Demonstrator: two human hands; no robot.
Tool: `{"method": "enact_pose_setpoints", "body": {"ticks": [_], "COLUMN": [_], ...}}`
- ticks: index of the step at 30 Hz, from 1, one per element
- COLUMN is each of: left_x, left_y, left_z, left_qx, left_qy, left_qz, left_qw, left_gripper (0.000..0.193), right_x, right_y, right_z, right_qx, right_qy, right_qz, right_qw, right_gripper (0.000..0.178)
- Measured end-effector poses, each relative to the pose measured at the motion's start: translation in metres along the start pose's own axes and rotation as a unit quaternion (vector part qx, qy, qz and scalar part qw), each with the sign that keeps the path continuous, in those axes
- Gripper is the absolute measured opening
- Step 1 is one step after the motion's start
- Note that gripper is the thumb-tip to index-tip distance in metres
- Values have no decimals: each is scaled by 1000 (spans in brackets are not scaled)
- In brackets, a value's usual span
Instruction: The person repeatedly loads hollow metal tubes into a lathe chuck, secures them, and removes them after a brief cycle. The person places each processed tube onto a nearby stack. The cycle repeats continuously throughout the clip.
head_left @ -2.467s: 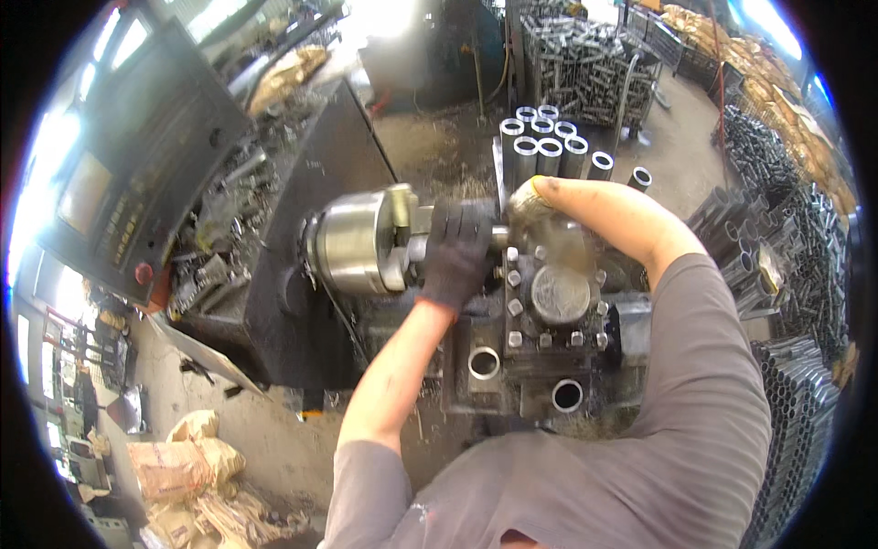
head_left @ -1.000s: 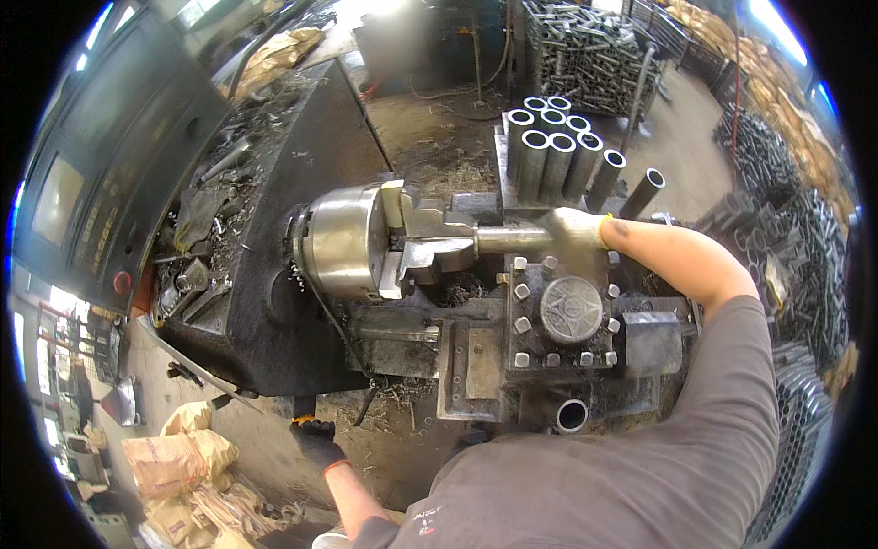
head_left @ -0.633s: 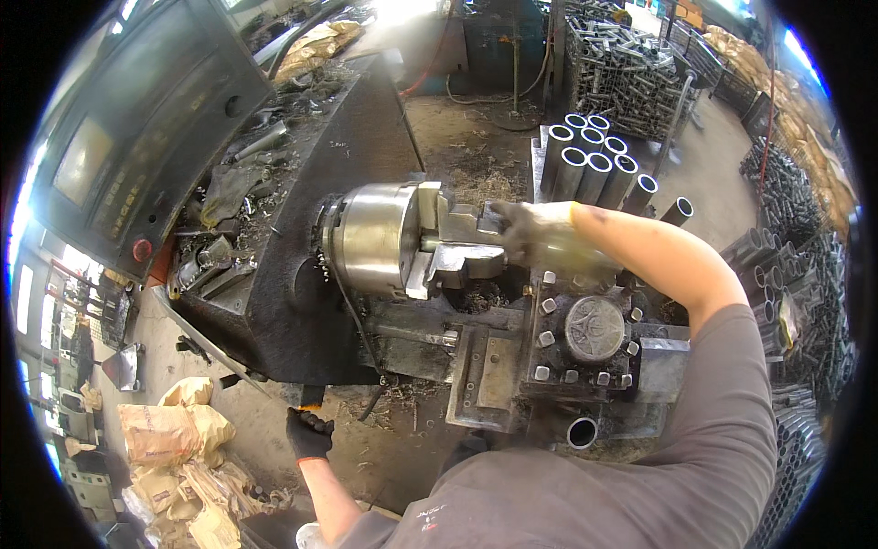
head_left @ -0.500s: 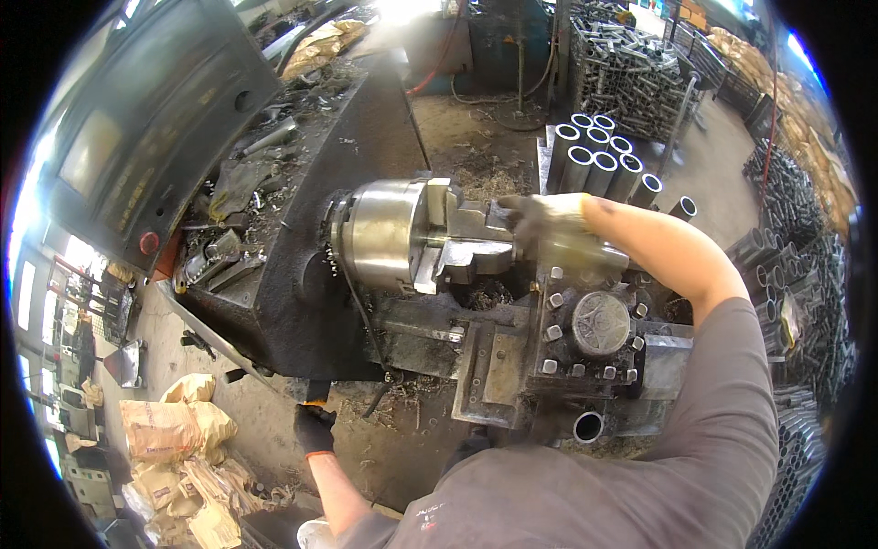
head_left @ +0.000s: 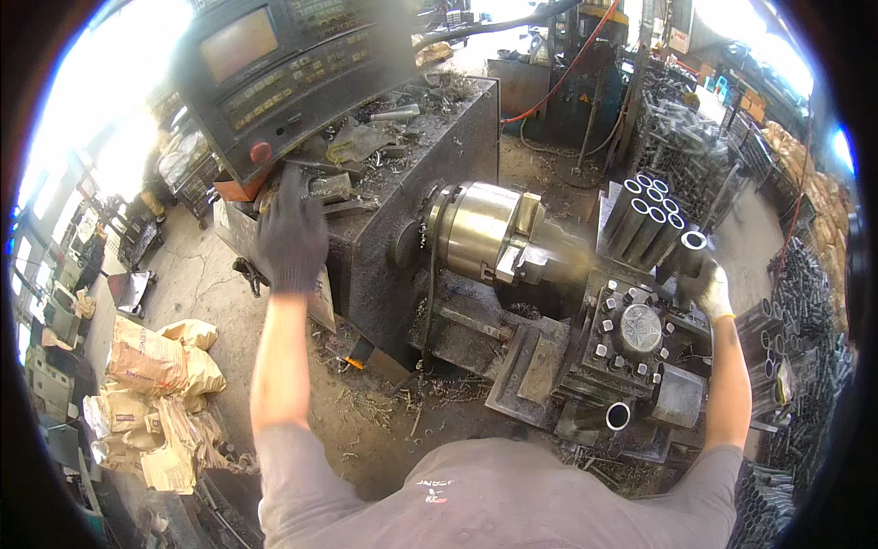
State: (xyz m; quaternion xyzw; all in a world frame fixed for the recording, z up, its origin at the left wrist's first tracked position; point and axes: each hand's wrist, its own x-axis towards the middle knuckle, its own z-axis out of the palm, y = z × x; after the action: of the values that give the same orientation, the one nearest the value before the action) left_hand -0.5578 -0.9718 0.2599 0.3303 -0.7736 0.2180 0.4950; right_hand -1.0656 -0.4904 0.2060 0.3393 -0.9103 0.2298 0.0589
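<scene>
My left hand (head_left: 291, 240), in a dark glove, is raised beside the lower edge of the control panel (head_left: 283, 82). Its fingers point upward, stretched out and a little blurred, with nothing seen in them. At the right, my right hand (head_left: 710, 291), in a white glove with dark fingers, closes round an upright metal tube (head_left: 693, 242). Several similar tubes (head_left: 640, 220) stand grouped just beyond it. Between my hands is the lathe chuck (head_left: 477, 229); a smeared, shiny cylinder shape extends from its jaws. The tool post (head_left: 639, 329) with its bolts lies nearer me.
Another tube (head_left: 617, 417) lies on the machine, its open end showing. Metal scraps cover the headstock top (head_left: 430, 110). Paper sacks (head_left: 165, 361) are piled on the floor at left. Stacked metal parts (head_left: 796, 320) line the right side. A red hose (head_left: 576, 69) hangs behind.
My right hand has left the chuck area and moved right onto the standing tube. My left hand has risen from low beside the machine to the control panel. The view has shifted.
</scene>
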Motion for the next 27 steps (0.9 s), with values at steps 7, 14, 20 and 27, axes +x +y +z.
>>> {"method": "enact_pose_setpoints", "body": {"ticks": [7, 14, 20, 27], "left_x": [116, -64, -221, -560], "left_y": [-6, 162, 242, 105], "left_z": [56, -105, -195, -292], "left_qx": [90, -602, -583, -63], "left_qy": [-306, -365, -488, -684], "left_qz": [-156, -75, -138, -428], "left_qw": [935, 706, 635, 588], "left_gripper": [76, 72, 68, 58], "right_x": [-89, -191, -258, -328], "right_y": [-61, -151, -210, -207], "right_z": [-91, -74, 34, 124], "right_qx": [344, 417, 516, 489], "right_qy": [198, -23, -299, -412], "right_qz": [-64, -398, -317, -296], "right_qw": [916, 817, 737, 710], "right_gripper": [26, 35, 38, 45]}}
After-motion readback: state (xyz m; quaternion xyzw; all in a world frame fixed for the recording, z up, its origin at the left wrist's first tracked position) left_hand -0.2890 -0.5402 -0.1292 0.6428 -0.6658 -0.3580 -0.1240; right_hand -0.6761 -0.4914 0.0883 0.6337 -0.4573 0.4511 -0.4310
